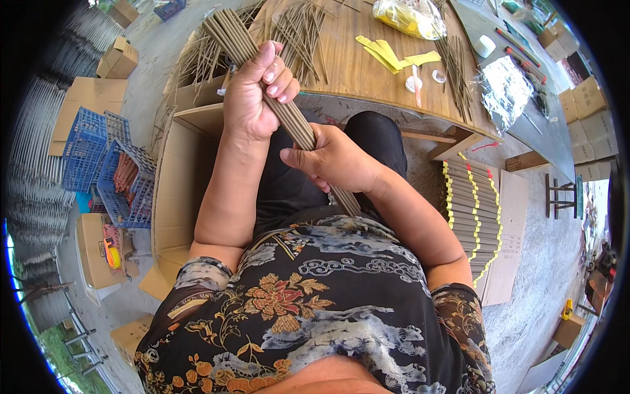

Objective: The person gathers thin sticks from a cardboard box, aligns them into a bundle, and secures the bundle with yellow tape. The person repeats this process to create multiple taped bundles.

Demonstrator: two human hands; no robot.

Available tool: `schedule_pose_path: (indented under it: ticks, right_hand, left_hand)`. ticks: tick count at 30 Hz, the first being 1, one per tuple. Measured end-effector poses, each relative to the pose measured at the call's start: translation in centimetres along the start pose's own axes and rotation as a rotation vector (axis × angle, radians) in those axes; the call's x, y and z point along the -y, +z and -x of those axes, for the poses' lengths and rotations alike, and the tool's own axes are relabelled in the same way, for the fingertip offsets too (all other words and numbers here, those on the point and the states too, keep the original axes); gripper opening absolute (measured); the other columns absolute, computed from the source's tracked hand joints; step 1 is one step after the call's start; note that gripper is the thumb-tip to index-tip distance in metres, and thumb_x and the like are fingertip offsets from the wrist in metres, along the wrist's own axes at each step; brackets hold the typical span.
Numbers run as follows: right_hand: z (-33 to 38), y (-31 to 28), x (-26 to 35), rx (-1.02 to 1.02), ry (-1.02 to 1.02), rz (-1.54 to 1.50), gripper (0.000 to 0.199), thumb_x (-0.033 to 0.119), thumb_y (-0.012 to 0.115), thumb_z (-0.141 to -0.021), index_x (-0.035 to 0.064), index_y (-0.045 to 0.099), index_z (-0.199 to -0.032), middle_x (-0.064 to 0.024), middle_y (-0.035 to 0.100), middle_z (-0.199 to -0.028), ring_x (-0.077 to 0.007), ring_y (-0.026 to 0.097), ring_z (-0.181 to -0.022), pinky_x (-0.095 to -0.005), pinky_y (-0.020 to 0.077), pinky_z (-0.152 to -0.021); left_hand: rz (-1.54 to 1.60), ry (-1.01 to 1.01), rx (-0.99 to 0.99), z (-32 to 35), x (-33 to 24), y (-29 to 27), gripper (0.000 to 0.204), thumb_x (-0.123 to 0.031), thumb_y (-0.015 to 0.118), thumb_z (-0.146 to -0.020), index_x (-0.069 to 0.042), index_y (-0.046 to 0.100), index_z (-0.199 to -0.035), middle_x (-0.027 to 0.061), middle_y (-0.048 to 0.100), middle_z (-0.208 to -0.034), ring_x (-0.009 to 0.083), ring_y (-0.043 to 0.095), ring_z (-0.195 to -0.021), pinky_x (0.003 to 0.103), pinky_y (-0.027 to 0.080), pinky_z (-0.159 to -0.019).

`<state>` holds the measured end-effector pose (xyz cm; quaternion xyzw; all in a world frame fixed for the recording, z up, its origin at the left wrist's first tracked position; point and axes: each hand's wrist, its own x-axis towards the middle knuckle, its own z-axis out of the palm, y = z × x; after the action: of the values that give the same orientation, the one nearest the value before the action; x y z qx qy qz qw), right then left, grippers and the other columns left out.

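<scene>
A thick bundle of brown incense sticks (pixel 293 120) slants across my lap, from the upper left down toward my waist. My left hand (pixel 254 95) is closed around its upper part, with the thumb lying along the sticks. Lower down, my right hand (pixel 342 157) wraps the same bundle. The bundle's far ends show evenly packed above my left hand, and its near end points at my shirt. Loose sticks (pixel 298 33) lie scattered on the wooden table (pixel 348 72) in front of me. Yellow paper strips (pixel 384 54) rest there too, to the right.
A clear bag with yellow contents (pixel 410 18) and more sticks (pixel 456 79) lie on the table. Bundles with yellow bands (pixel 469 210) are lined up on cardboard at my right. An open cardboard box (pixel 187 171) stands by my left leg, with blue crates (pixel 121 197) beyond it.
</scene>
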<state>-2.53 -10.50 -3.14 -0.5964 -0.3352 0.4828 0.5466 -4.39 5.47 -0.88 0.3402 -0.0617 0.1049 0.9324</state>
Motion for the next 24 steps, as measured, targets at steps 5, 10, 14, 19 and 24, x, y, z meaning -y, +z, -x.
schedule_pose_path:
  ticks: [5, 10, 14, 19, 24]
  right_hand:
    - [-1.3, 1.0, -2.3, -0.404, -0.215, 0.394, 0.029, 0.021, 0.061, -0.08, -0.0014, 0.044, -0.075, -0.0102, 0.052, -0.058, -0.0217, 0.053, -0.052, -0.0344, 0.0456, -0.052]
    - [-0.1, -0.1, -0.2, -0.046, 0.015, -0.038, 0.028, 0.023, 0.061, -0.08, -0.0024, 0.047, -0.078, -0.0105, 0.052, -0.062, -0.0176, 0.051, -0.057, -0.033, 0.0432, -0.056]
    - [-0.7, 0.3, -0.8, -0.292, -0.099, 0.267, 0.027, 0.02, 0.06, -0.078, -0.0036, 0.049, -0.078, -0.0156, 0.053, -0.063, -0.0192, 0.054, -0.062, -0.0333, 0.0434, -0.06]
    - [-1.0, 0.4, -0.8, -0.341, -0.171, 0.307, 0.025, 0.018, 0.059, -0.076, -0.0056, 0.05, -0.079, -0.0238, 0.057, -0.071, -0.0298, 0.06, -0.071, -0.0356, 0.0448, -0.064]
    - [-1.4, 0.6, -1.7, -0.365, -0.166, 0.368, 0.025, 0.017, 0.058, -0.076, -0.0064, 0.051, -0.079, -0.0265, 0.057, -0.076, -0.0373, 0.059, -0.076, -0.0383, 0.0455, -0.066]
  left_hand:
    - [-0.171, 0.078, -0.373, -0.2, 1.1, 0.5, 0.013, -0.015, 0.059, -0.082, -0.009, 0.05, -0.074, -0.0037, 0.042, -0.052, 0.0068, 0.039, -0.043, 0.022, 0.032, -0.042]
    - [-0.074, 0.08, -0.103, 0.2, 0.1, 0.1, 0.009, -0.016, 0.059, -0.082, -0.008, 0.054, -0.08, -0.0041, 0.041, -0.052, 0.0067, 0.036, -0.041, 0.022, 0.03, -0.04]
    - [-0.102, 0.107, -0.224, -0.1, 0.5, 0.0, 0.014, -0.018, 0.061, -0.081, -0.006, 0.053, -0.082, -0.0014, 0.045, -0.056, 0.009, 0.041, -0.046, 0.023, 0.035, -0.044]
    - [-0.196, 0.057, -0.306, 1.2, 2.5, 1.2, 0.02, -0.025, 0.058, -0.084, -0.006, 0.054, -0.088, 0.0021, 0.05, -0.063, 0.0115, 0.045, -0.053, 0.025, 0.038, -0.051]
    - [-0.148, -0.019, -0.429, 1.7, 2.7, 0.9, 0.027, -0.028, 0.059, -0.083, -0.013, 0.044, -0.066, 0.0014, 0.046, -0.058, 0.0115, 0.043, -0.05, 0.024, 0.036, -0.047]
